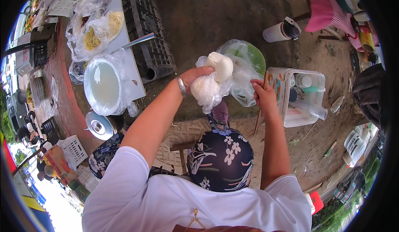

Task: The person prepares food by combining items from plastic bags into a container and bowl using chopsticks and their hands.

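Note:
My left hand, with a bracelet at its wrist, is closed on a clear plastic bag. A smooth white rounded lump, like a bun or a piece of dough, sticks out at the top of it. My right hand has its fingers curled around a thin brown wooden stick that slants down past the palm. Between my hands, loose clear plastic lies over a green bowl. Part of the bowl is hidden beneath the plastic.
A clear tub with containers stands right of my right hand. Farther off lies a white bottle. At left, a table bears a plastic-wrapped basin and bagged food, beside a black crate. A lidded metal pot sits nearer.

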`<control>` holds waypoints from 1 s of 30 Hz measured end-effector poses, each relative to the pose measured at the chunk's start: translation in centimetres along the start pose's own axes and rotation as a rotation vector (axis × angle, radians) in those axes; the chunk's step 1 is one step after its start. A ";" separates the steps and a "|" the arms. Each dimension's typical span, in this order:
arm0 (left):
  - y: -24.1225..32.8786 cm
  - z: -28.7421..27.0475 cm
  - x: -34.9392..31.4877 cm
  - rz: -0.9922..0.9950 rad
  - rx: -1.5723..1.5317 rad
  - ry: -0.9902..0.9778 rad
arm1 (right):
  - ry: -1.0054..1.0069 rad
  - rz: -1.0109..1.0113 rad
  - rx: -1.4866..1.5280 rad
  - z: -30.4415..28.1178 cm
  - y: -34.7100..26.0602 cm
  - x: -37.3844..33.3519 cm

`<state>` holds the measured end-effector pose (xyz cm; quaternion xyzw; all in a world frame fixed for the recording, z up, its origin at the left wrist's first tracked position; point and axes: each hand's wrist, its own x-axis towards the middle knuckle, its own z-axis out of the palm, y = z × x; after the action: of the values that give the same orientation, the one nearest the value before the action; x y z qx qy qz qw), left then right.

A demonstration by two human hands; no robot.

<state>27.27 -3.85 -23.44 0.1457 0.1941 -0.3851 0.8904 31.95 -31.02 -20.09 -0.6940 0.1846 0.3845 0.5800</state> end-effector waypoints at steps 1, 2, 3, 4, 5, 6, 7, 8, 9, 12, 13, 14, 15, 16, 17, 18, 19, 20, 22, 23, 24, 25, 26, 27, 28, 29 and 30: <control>0.5 0.3 0.6 0.009 0.008 -0.003 | 0.050 -0.044 -0.085 0.4 0.3 0.3; 0.9 0.9 1.2 0.019 0.018 -0.009 | 0.102 -0.090 -0.170 0.8 0.8 0.9; 1.2 1.8 1.6 0.011 0.034 0.038 | 0.154 -0.136 -0.255 1.2 1.3 1.4; 1.4 2.0 2.4 -0.004 0.081 0.060 | 0.205 -0.220 -0.315 1.4 1.7 2.0; 1.6 1.9 2.9 -0.011 0.126 0.089 | 0.244 -0.306 -0.376 1.9 2.3 2.8; 1.7 1.8 3.9 -0.028 0.174 0.107 | 0.299 -0.390 -0.436 1.9 2.9 3.5; 1.5 1.7 4.7 -0.053 0.165 0.105 | 0.307 -0.381 -0.403 1.9 3.9 4.6; 1.3 1.8 5.3 -0.056 0.197 0.099 | 0.305 -0.388 -0.418 1.7 4.8 5.7; 1.0 2.1 5.7 -0.061 0.230 0.093 | 0.306 -0.394 -0.433 1.4 5.4 6.5; 0.6 2.6 6.1 -0.093 0.267 0.098 | 0.335 -0.408 -0.415 1.0 6.8 8.1; 0.4 2.7 6.1 -0.105 0.250 0.085 | 0.351 -0.411 -0.400 0.6 7.2 8.5; 0.6 2.5 5.9 -0.106 0.231 0.088 | 0.291 -0.389 -0.320 1.1 6.8 8.4; 0.8 2.4 5.6 -0.102 0.227 0.078 | 0.236 -0.365 -0.243 1.6 6.1 7.3; 0.9 2.2 5.3 -0.098 0.224 0.068 | 0.181 -0.339 -0.165 2.0 5.3 6.4; 0.9 2.4 5.3 -0.106 0.218 0.053 | 0.162 -0.342 -0.118 2.0 4.5 5.4; 0.9 2.2 5.3 -0.103 0.198 0.030 | 0.139 -0.344 -0.067 2.1 3.8 4.7; 0.9 2.0 5.4 -0.100 0.177 0.007 | 0.115 -0.346 -0.017 2.0 3.2 4.1; 0.9 1.6 5.5 -0.097 0.158 -0.019 | 0.165 -0.286 -0.076 1.8 2.4 3.7; 0.5 0.2 5.2 -0.013 0.074 -0.017 | 0.260 -0.166 -0.193 1.1 1.4 3.4; 0.2 -0.2 5.2 0.024 0.032 -0.026 | 0.338 -0.195 -0.161 -0.1 2.4 3.9; 0.0 -0.7 5.2 0.074 -0.029 -0.020 | 0.372 -0.179 -0.154 -1.2 3.3 4.2; -0.3 -1.1 5.1 0.124 -0.091 -0.014 | 0.405 -0.163 -0.147 -2.3 4.2 4.4; -0.6 -1.4 4.9 0.177 -0.155 -0.005 | 0.434 -0.146 -0.141 -3.4 5.2 4.6; -0.7 -0.8 4.2 0.276 -0.175 -0.047 | 0.485 -0.162 -0.102 -4.1 5.8 4.7; -0.6 -1.2 4.0 0.272 -0.200 -0.047 | 0.484 -0.141 -0.114 -4.7 6.5 4.5; -0.6 -1.8 3.5 0.280 -0.226 -0.038 | 0.468 -0.122 -0.127 -4.4 6.0 3.9; -0.6 -2.2 3.2 0.285 -0.250 -0.033 | 0.457 -0.104 -0.139 -4.1 5.4 3.3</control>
<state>28.32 -5.36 -26.96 0.0535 0.2032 -0.2302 0.9502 31.60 -35.63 -26.00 -0.8099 0.2482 0.1991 0.4928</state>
